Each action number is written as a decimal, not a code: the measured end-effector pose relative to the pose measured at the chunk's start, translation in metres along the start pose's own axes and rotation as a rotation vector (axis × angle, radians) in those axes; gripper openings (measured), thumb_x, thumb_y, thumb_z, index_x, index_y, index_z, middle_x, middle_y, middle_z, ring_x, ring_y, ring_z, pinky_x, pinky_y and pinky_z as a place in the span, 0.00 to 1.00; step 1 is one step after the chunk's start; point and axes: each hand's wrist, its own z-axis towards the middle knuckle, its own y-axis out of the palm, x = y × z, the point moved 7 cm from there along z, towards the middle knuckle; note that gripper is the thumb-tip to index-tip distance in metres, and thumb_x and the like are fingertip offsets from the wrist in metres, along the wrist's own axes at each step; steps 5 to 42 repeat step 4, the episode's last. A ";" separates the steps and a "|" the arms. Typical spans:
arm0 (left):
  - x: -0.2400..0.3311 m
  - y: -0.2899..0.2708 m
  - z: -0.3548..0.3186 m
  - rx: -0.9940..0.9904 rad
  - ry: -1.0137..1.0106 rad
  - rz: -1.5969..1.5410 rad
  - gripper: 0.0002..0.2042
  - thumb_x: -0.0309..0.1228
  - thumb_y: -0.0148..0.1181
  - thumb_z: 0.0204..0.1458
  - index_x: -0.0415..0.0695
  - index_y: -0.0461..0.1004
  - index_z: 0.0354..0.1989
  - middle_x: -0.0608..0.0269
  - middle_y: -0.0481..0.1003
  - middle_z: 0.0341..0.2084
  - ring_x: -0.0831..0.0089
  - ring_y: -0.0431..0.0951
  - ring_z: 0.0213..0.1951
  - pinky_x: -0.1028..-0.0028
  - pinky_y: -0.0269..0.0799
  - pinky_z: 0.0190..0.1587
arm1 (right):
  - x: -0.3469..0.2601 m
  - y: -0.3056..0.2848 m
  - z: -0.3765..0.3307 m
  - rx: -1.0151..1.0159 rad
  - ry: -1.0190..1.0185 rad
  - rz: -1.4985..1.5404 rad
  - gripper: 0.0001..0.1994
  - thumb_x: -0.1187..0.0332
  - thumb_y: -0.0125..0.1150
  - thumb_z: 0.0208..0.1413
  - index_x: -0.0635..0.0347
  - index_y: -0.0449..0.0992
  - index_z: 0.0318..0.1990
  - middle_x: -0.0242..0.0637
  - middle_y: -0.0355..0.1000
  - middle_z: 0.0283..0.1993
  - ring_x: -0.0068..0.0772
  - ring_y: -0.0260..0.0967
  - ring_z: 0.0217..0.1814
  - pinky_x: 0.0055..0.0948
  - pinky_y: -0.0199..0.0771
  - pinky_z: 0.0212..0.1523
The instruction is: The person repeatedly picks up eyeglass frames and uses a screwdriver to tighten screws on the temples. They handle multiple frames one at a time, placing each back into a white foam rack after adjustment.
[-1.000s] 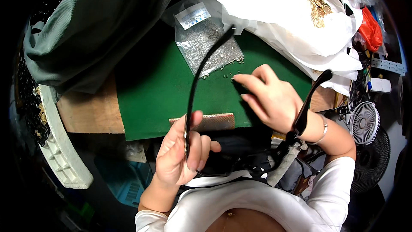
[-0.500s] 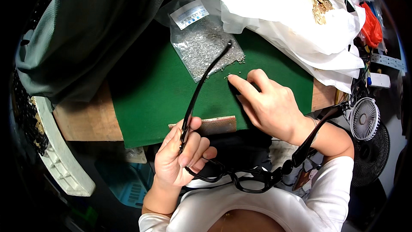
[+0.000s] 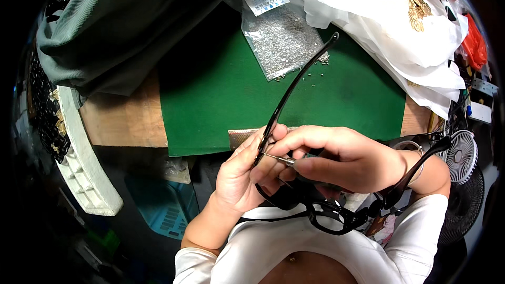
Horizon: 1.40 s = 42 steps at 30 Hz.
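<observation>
My left hand (image 3: 239, 179) is closed around a pair of black eyeglasses (image 3: 284, 102), gripping them where one temple meets the front. That temple points up and away over the table; the lens rims hang near my chest and the other temple passes over my right forearm. In my right hand (image 3: 352, 158) is a small metal screwdriver (image 3: 286, 161), pinched between thumb and fingers. Its thin tip reaches the hinge beside my left fingers; whether a screw sits there is too small to tell. Beyond lies a clear plastic bag (image 3: 284, 42) of tiny silvery screws, some spilled at its corner.
A green mat (image 3: 210, 105) covers the wooden table (image 3: 123, 118). White wrapping (image 3: 363, 0) with gold chains (image 3: 413, 2) lies far right, dark grey cloth (image 3: 142, 21) far left. Fans (image 3: 462, 152) stand at right; a blue plastic stool (image 3: 163, 208) is below the table.
My right hand has come back from the spilled screws to my left hand, and the screwdriver now shows in it. The whole view has shifted, too. My left hand still holds the eyeglasses.
</observation>
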 end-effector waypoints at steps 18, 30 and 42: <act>-0.004 0.000 0.000 -0.020 0.006 -0.003 0.20 0.37 0.48 0.52 0.41 0.61 0.51 0.46 0.70 0.38 0.65 0.68 0.43 0.70 0.63 0.41 | 0.006 -0.003 -0.004 -0.007 0.040 0.041 0.12 0.68 0.47 0.56 0.60 0.64 0.46 0.31 0.68 0.31 0.14 0.60 0.17 0.13 0.60 0.15; -0.004 0.000 0.000 -0.020 0.006 -0.003 0.20 0.37 0.48 0.52 0.41 0.61 0.51 0.46 0.70 0.38 0.65 0.68 0.43 0.70 0.63 0.41 | 0.006 -0.003 -0.004 -0.007 0.040 0.041 0.12 0.68 0.47 0.56 0.60 0.64 0.46 0.31 0.68 0.31 0.14 0.60 0.17 0.13 0.60 0.15; -0.004 0.000 0.000 -0.020 0.006 -0.003 0.20 0.37 0.48 0.52 0.41 0.61 0.51 0.46 0.70 0.38 0.65 0.68 0.43 0.70 0.63 0.41 | 0.006 -0.003 -0.004 -0.007 0.040 0.041 0.12 0.68 0.47 0.56 0.60 0.64 0.46 0.31 0.68 0.31 0.14 0.60 0.17 0.13 0.60 0.15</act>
